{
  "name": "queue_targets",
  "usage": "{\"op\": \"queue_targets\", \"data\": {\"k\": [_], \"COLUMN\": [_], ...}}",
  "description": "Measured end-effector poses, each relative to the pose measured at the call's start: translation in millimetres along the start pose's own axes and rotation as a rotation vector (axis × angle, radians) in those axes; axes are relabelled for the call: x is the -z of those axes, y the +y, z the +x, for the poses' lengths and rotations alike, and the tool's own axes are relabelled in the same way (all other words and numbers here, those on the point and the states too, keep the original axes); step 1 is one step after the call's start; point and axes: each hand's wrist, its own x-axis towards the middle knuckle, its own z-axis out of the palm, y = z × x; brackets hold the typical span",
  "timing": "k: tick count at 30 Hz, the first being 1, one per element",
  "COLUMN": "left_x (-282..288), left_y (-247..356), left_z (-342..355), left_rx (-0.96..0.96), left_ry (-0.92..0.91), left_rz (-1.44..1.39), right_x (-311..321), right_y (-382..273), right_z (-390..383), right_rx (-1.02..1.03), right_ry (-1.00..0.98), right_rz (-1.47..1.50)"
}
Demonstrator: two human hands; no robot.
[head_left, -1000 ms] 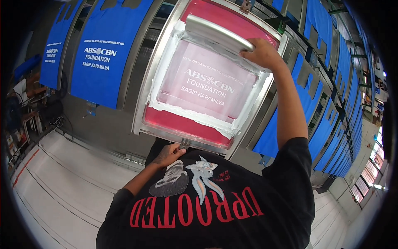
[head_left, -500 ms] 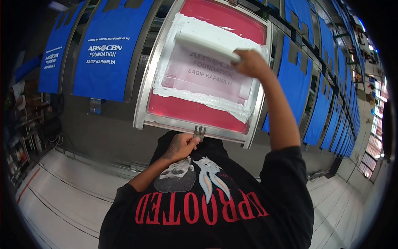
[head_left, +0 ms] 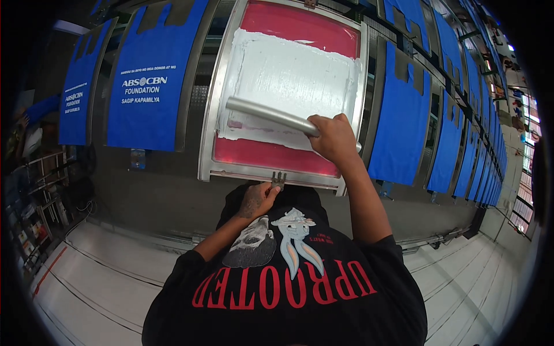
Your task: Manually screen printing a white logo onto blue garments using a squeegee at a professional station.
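A screen printing frame (head_left: 208, 124) with silver metal sides lies in front of me. Its mesh is red at the far and near ends, and white ink (head_left: 288, 75) covers the middle. My right hand (head_left: 334, 137) is wrapped round the right part of a squeegee (head_left: 271, 116) with a long silver bar, which lies across the near part of the ink. At the frame's near edge, my left hand (head_left: 259, 199) pinches a small metal clamp (head_left: 277, 179) between thumb and fingers.
Printed blue fabric bag panels (head_left: 144, 86) lie on boards to the left. More blue panels (head_left: 399, 115) run in a long row on the right. Shelving with assorted items (head_left: 52, 190) stands at far left, above a pale floor (head_left: 109, 271).
My right hand has pulled the squeegee toward me across the mesh. White ink now covers the lettering that showed in the middle. My left hand stays at the clamp.
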Motion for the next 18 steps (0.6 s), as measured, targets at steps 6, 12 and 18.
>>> {"op": "queue_targets", "data": {"k": [6, 12, 18], "left_x": [-4.3, -19.1, -11.6], "left_y": [-1.9, -22.8, -24.2], "left_z": [-7.9, -12.2, -12.8], "left_rx": [0.276, 0.312, 0.368], "left_ry": [-0.024, -0.041, -0.073], "left_rz": [-0.282, -0.422, -0.45], "right_x": [42.0, -14.8, -15.2], "right_y": [32.4, 75.5, 43.0], "right_z": [83.7, 130.0, 60.4], "right_rx": [0.036, 0.192, 0.205], "right_ry": [0.032, 0.227, 0.099], "right_rz": [-0.063, -0.195, -0.104]}}
